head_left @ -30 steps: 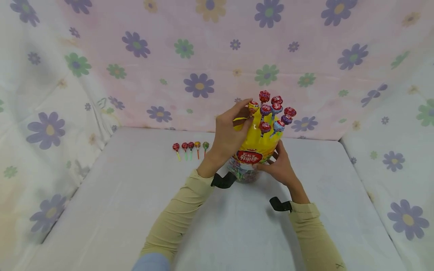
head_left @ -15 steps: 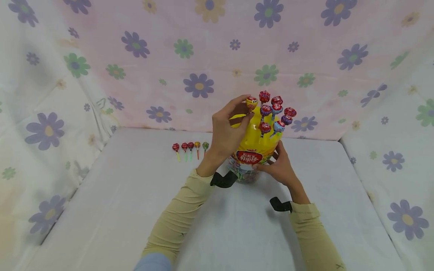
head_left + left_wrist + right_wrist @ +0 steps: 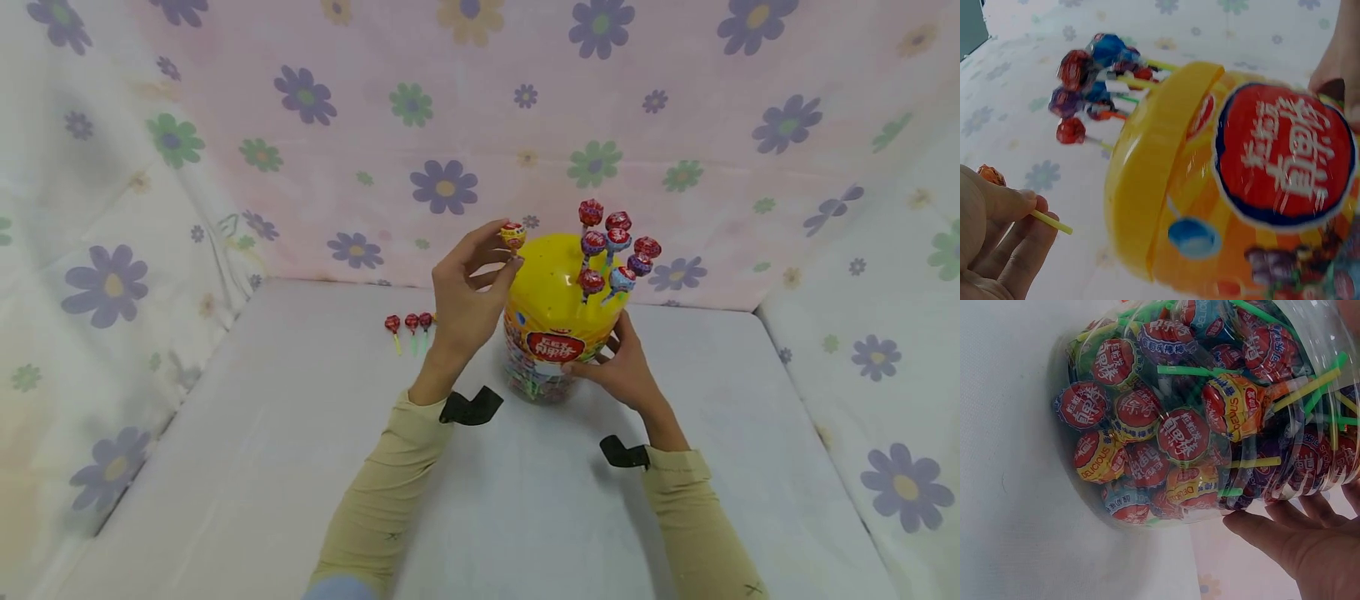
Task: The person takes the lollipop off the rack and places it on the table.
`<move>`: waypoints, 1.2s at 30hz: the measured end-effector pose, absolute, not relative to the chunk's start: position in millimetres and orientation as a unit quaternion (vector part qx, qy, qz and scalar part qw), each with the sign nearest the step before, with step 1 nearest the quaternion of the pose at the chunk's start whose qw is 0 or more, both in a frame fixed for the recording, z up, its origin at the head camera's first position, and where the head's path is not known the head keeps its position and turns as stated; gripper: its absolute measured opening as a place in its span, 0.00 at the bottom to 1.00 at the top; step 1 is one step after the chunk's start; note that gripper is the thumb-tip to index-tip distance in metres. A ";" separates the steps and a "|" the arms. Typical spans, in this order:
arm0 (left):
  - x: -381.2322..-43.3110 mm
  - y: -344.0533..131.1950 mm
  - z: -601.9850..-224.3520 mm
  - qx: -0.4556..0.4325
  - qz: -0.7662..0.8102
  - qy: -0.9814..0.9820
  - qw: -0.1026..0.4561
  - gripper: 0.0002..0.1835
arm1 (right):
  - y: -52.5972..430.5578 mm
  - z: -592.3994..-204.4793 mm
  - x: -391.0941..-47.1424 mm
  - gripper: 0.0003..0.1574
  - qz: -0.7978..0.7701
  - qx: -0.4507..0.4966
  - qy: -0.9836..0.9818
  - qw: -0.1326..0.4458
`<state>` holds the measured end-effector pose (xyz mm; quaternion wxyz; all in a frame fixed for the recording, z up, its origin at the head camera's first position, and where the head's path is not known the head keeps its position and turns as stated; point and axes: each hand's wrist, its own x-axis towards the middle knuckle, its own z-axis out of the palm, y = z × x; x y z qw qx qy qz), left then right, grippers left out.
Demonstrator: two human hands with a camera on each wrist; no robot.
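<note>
My left hand (image 3: 468, 308) pinches a lollipop (image 3: 513, 236) by its stick, beside the jar's lid. In the left wrist view this lollipop (image 3: 1050, 222) shows a yellow stick and an orange wrapper, with the stick's lower end bare. The jar (image 3: 555, 347) is clear plastic with a red and yellow label, capped by a domed yellow lid (image 3: 547, 287) with small holes. Several lollipops (image 3: 592, 282) stand upright in the lid's right part. My right hand (image 3: 621, 371) holds the jar's right side, thumb at the front. Wrapped lollipops (image 3: 1183, 435) fill the jar in the right wrist view.
Several lollipops (image 3: 412, 323) lie in a row on the white table (image 3: 300, 433), left of the jar and partly hidden behind my left hand. Flower-patterned cloth (image 3: 480, 125) hangs close behind the table and along both sides.
My left hand has lifted the yellow-wrapped lollipop a little and carried it left, off the lid. It now covers part of the lollipop row. The right hand and jar stay put.
</note>
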<state>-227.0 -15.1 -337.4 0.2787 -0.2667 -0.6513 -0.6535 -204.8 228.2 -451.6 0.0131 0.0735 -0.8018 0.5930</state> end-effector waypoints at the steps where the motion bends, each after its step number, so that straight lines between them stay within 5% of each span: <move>1: -226.6 -19.4 -339.1 -0.258 -0.656 -0.653 0.278 0.22 | 228.3 -451.4 -204.6 0.60 0.594 0.074 -0.801 0.014; 25: -243.9 -102.2 -405.0 -0.140 -0.677 -0.674 0.261 0.24 | 227.9 -451.4 -204.6 0.59 0.593 0.069 -0.802 0.006; 36: -260.8 -135.8 -449.4 -0.044 -0.691 -0.690 0.211 0.25 | 228.4 -452.1 -204.8 0.60 0.592 0.076 -0.803 0.009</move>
